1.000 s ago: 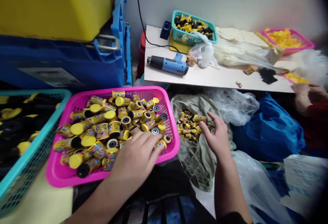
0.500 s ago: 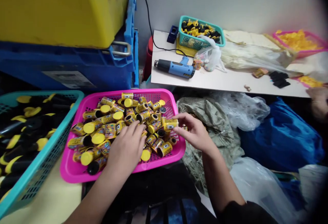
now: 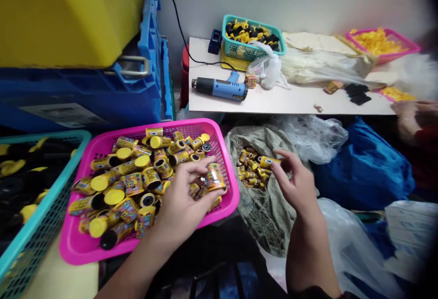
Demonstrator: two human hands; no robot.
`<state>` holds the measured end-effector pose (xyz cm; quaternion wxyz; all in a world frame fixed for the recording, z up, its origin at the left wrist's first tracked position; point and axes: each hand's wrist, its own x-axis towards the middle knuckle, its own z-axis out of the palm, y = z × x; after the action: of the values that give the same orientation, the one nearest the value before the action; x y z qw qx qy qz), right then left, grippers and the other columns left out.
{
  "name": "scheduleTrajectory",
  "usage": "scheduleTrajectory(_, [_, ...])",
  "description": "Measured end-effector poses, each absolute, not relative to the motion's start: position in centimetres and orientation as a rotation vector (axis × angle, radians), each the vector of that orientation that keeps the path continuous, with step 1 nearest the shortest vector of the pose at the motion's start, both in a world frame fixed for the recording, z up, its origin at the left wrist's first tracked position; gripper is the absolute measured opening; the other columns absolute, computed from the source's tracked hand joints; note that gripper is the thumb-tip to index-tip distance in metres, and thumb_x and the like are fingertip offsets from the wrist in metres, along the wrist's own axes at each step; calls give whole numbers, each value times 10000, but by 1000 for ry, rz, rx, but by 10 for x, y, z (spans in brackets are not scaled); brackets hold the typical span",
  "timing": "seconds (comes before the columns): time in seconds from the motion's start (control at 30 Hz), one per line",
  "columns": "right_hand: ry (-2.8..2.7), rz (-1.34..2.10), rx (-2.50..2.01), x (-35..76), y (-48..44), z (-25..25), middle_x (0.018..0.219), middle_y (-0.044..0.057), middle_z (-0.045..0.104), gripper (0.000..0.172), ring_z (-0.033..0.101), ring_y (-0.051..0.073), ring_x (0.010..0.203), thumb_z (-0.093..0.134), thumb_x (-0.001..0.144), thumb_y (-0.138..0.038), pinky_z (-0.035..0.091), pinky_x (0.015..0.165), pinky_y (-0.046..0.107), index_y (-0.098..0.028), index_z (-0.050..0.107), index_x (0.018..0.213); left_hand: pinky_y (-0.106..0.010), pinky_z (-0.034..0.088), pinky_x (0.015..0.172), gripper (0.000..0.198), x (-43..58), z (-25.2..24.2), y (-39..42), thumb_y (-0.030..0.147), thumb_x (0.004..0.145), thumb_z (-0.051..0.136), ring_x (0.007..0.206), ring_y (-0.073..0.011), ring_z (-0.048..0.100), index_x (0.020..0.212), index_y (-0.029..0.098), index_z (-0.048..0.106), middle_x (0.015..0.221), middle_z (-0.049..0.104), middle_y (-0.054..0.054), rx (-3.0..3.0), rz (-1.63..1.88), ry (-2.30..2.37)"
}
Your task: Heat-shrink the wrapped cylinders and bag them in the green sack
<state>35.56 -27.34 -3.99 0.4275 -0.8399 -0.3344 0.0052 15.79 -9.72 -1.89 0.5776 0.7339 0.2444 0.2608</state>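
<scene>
My left hand (image 3: 186,194) is closed on a small yellow printed canister (image 3: 215,178), pinched between thumb and fingers over the right end of a pink basket (image 3: 73,255). That basket holds many similar canisters, some with yellow lids and some showing dark open ends. My right hand (image 3: 296,178) is above an open woven sack (image 3: 273,226). Another yellow canister (image 3: 268,162) is at its thumb and index fingertips, its right end between them. Inside the sack lie several more yellow canisters (image 3: 251,173).
A teal basket (image 3: 51,203) of black and yellow parts stands at the left, below stacked blue crates (image 3: 137,102). On the white bench (image 3: 290,102) lie a blue heat gun (image 3: 221,89) and a smaller teal basket (image 3: 253,52). Another person's hands (image 3: 409,116) are at the far right.
My right hand has moved right with its canister, from the pink basket to over the sack. My left hand has lifted a canister from the pile. The camera view has shifted.
</scene>
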Motion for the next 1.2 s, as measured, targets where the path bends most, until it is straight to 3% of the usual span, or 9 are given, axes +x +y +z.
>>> scheduleTrajectory(0.2, [-606, -255, -2194, 373, -293, -38, 1003, 96, 625, 547, 599, 139, 893, 400, 945, -551, 456, 796, 273, -123, 553, 1248, -458, 376, 1113, 601, 201, -10, -112, 235, 829, 664, 1360, -299, 434, 1378, 146, 437, 1499, 417, -168, 2279, 342, 242])
scheduleTrajectory(0.33, [-782, -137, -2089, 354, -276, -33, 983, 66, 627, 415, 613, 96, 868, 435, 960, -472, 484, 793, 231, -140, 579, 1163, -463, 442, 1017, 333, 156, -10, -92, 335, 934, 492, 1183, -298, 578, 1202, 176, 610, 1273, 637, -118, 2535, 299, 413])
scheduleTrajectory(0.43, [-1106, 59, -1992, 332, -243, -30, 1036, 29, 615, 294, 589, 70, 927, 461, 961, -386, 477, 835, 217, -186, 600, 1125, -470, 480, 898, 314, 109, -14, -78, 403, 939, 454, 1026, -306, 614, 1029, 188, 665, 1058, 693, -102, 2645, 229, 653])
scheduleTrajectory(0.6, [-1687, 414, -1887, 298, -169, -34, 1200, 49, 554, 325, 462, 199, 1182, 578, 875, -263, 365, 1059, 434, -221, 604, 1197, -484, 465, 909, 428, 76, -28, -75, 372, 918, 481, 1074, -307, 584, 1308, 212, 551, 1155, 665, -93, 2660, 29, 764])
scheduleTrajectory(0.73, [-1791, 523, -1915, 291, -135, -42, 1232, 118, 499, 288, 429, 280, 1175, 620, 770, -99, 353, 1025, 524, -140, 652, 1053, -461, 473, 916, 397, 78, -36, -74, 402, 907, 488, 1059, -291, 596, 1233, 206, 604, 1106, 693, -93, 2511, 162, 882])
scheduleTrajectory(0.83, [-1730, 533, -1848, 295, -138, -40, 1174, 102, 527, 272, 477, 208, 1141, 690, 786, -243, 423, 1018, 391, -99, 587, 992, -378, 519, 848, 344, 76, -39, -72, 436, 867, 559, 980, -241, 648, 1127, 220, 625, 1082, 702, -70, 2201, 319, 997])
scheduleTrajectory(0.97, [-1487, 459, -1767, 298, -169, -36, 1081, 24, 585, 396, 575, 46, 902, 569, 900, -448, 488, 797, 166, -156, 507, 1160, -318, 546, 770, 327, 73, -37, -74, 430, 790, 675, 889, -203, 679, 1039, 228, 610, 966, 699, -28, 1967, 425, 1015])
scheduleTrajectory(1.1, [-1374, 348, -1732, 297, -203, -37, 1156, -10, 552, 346, 522, 15, 1092, 483, 964, -343, 428, 966, 130, -274, 511, 1302, -308, 553, 763, 253, 77, -31, -77, 369, 774, 714, 849, -190, 685, 971, 237, 628, 901, 699, -1, 2063, 484, 974])
scheduleTrajectory(1.2, [-1320, 284, -1750, 302, -228, -40, 1174, -16, 556, 331, 530, 26, 1122, 501, 952, -305, 440, 982, 137, -314, 549, 1279, -307, 544, 858, 222, 81, -27, -78, 296, 806, 704, 942, -177, 680, 1012, 257, 632, 997, 705, 5, 2154, 581, 848])
